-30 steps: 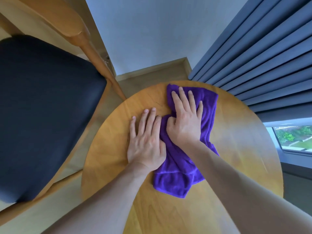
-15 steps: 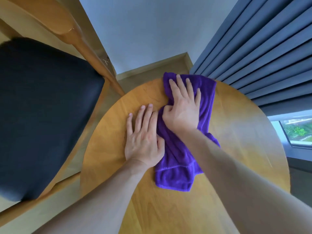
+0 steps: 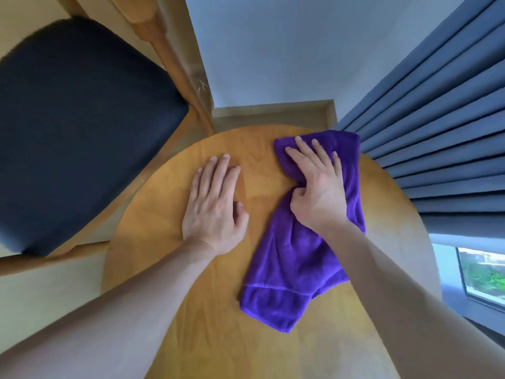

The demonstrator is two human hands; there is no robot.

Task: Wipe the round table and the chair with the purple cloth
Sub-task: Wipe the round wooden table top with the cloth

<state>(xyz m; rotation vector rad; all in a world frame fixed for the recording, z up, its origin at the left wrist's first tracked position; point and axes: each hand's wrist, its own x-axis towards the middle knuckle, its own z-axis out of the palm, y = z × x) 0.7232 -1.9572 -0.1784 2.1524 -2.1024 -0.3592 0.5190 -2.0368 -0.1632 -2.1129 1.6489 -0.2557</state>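
Note:
The purple cloth [image 3: 289,258] lies crumpled on the right half of the round wooden table [image 3: 207,324], its far end at the table's back edge. My right hand [image 3: 317,187] presses down on the cloth's far part with straight, spread fingers, and its thumb is bent against a bunched fold. My left hand [image 3: 213,206] rests flat on the bare wood to the left of the cloth, a gap between them. The chair [image 3: 82,127], with a dark padded seat and a wooden frame, stands to the left of the table.
Blue-grey curtains [image 3: 442,132] hang close to the table's right and back-right edge. A window [image 3: 481,274] shows low on the right. A pale wall [image 3: 273,50] and a wooden skirting stand behind the table. The chair frame nearly meets the table's left rim.
My right hand has slid the cloth to the right and toward the table's back edge. A gap of bare wood has opened between the cloth and my left hand, which stays flat.

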